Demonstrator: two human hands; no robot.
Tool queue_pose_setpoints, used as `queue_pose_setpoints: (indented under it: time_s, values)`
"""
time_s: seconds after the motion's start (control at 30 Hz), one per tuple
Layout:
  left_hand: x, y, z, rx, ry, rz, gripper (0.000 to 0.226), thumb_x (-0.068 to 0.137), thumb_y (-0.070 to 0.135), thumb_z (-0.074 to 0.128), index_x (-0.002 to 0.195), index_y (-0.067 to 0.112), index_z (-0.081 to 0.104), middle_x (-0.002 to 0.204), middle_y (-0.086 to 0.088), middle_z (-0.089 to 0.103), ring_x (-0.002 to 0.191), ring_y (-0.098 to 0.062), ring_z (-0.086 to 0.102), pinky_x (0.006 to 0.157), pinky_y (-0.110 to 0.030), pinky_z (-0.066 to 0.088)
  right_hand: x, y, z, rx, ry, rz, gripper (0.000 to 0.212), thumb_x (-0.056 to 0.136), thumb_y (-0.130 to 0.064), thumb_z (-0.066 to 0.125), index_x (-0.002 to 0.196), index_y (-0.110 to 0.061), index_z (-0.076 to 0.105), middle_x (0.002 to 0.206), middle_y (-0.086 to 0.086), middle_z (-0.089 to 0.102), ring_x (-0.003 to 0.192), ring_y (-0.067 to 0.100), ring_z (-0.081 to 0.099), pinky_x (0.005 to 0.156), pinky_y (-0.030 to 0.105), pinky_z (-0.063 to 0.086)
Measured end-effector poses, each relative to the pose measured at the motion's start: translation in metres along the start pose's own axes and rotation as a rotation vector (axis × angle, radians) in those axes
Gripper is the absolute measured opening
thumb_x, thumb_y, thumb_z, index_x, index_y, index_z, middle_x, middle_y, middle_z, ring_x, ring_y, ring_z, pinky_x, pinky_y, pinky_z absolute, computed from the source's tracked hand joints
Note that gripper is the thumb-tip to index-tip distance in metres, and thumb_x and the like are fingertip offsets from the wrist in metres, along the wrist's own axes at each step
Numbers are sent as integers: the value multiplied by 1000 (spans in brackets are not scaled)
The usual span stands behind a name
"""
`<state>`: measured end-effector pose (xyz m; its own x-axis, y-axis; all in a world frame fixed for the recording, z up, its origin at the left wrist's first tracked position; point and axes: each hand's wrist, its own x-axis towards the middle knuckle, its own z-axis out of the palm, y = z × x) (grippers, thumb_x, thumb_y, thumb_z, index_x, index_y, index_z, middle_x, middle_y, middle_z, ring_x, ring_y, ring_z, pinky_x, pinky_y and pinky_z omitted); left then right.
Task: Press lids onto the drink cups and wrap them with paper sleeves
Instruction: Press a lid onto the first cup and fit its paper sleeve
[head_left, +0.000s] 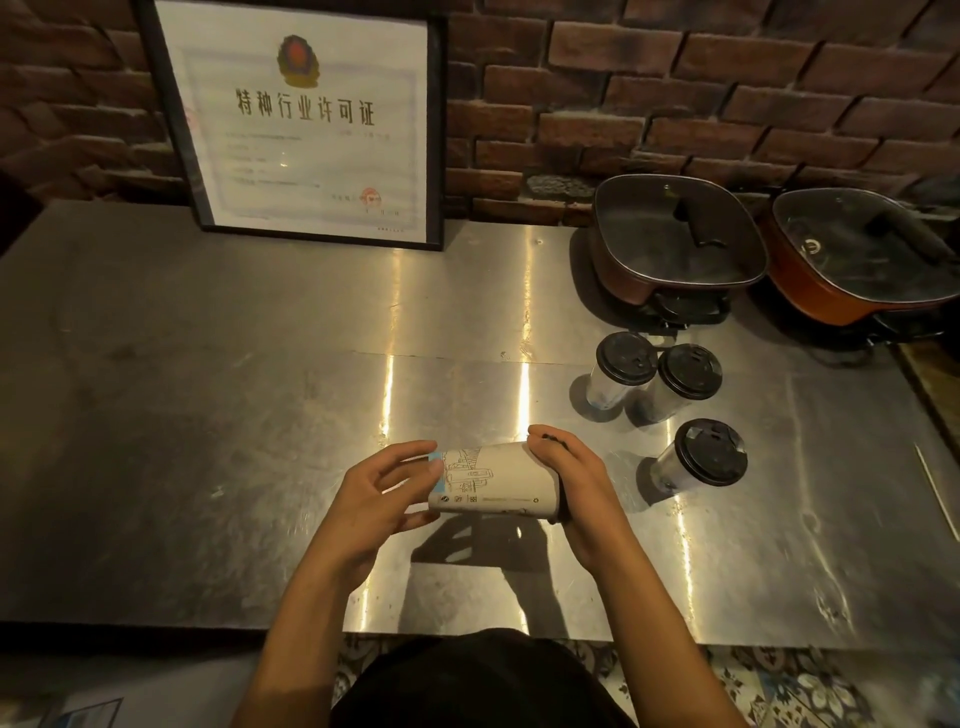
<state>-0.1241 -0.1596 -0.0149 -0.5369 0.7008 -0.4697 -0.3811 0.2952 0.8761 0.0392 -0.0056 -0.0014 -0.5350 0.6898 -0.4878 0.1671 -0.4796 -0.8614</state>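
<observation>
Both hands (483, 483) hold sleeved cup (496, 480) sideways.

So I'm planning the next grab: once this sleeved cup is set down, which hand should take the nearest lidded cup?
Probably the right hand: the nearest lidded cup stands just beside it, farther from the left hand.

Framed certificate (306, 124), two lidded pots (675, 236)

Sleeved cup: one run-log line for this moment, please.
both hands hold sleeved cup sideways | left hand at base | right hand at top | three lidded cups unsleeved
</observation>
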Motion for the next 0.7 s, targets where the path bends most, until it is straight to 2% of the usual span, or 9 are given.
queue_pose_setpoints:
  time_s: [0.03, 0.1, 0.2, 0.33, 0.43, 0.5, 0.63, 0.7]
  values:
    - [0, 1, 1, 8, 7, -9, 42, 77, 34, 78, 118, 24, 73, 114, -6, 77, 107, -28, 75, 86, -47, 64, 0, 0, 1, 1, 4, -8, 40, 86, -41, 69, 121, -21, 67, 115, 8, 67, 96, 21, 66, 51, 17, 49]
    - [-1, 1, 0, 25, 10, -2, 36, 83, 26, 79, 118, 24, 73, 116, -6, 76, 110, -29, 73, 86, -49, 64, -1, 0, 2, -21, 11, -23, 45, 82, -43, 68, 122, -22, 66, 116, 6, 67, 98, 20, 65, 52, 16, 49]
    - [-3, -2, -3, 7, -5, 19, 33, 86, 14, 79, 116, 24, 76, 119, -3, 75, 117, -31, 70, 92, -51, 61, -1, 1, 1, -35, 12, -16, 30, 96, -34, 64, 124, -23, 64, 117, 4, 66, 100, 21, 64, 53, 15, 49]
    - [-5, 2, 2, 25, 42, -21, 42, 77, 34, 78, 118, 25, 74, 120, -5, 73, 113, -30, 71, 88, -50, 63, -2, 2, 3, -21, 15, 4, 27, 97, -31, 62, 122, -22, 64, 116, 5, 67, 102, 23, 65, 53, 17, 50]
    - [-6, 0, -2, 33, 26, 8, 32, 85, 16, 79, 116, 25, 76, 121, -3, 73, 116, -30, 70, 92, -50, 61, -3, 3, 5, -22, 25, -7, 32, 94, -34, 65, 124, -21, 64, 116, 2, 66, 102, 21, 63, 51, 15, 49]
    - [-8, -1, -5, 20, -9, 35, 36, 85, 5, 78, 115, 23, 77, 123, -2, 74, 117, -30, 70, 98, -50, 58, -3, 3, 5, -2, 31, 5, 31, 94, -32, 65, 122, -19, 66, 115, 4, 67, 102, 21, 64, 50, 16, 49]
    - [-9, -1, -1, 36, 34, 20, 32, 87, 18, 76, 119, 25, 74, 124, -3, 71, 119, -30, 67, 93, -52, 61, -4, 4, 6, 7, 34, 9, 22, 96, -28, 62, 116, -20, 68, 111, 4, 69, 100, 21, 66, 51, 17, 50]
    - [-9, -3, -1, 47, 42, 19, 30, 89, 15, 76, 117, 26, 75, 125, -3, 71, 120, -31, 67, 92, -52, 61, -4, 6, 7, -9, 31, -8, 21, 96, -28, 63, 115, -20, 68, 111, 4, 69, 100, 21, 66, 52, 18, 50]
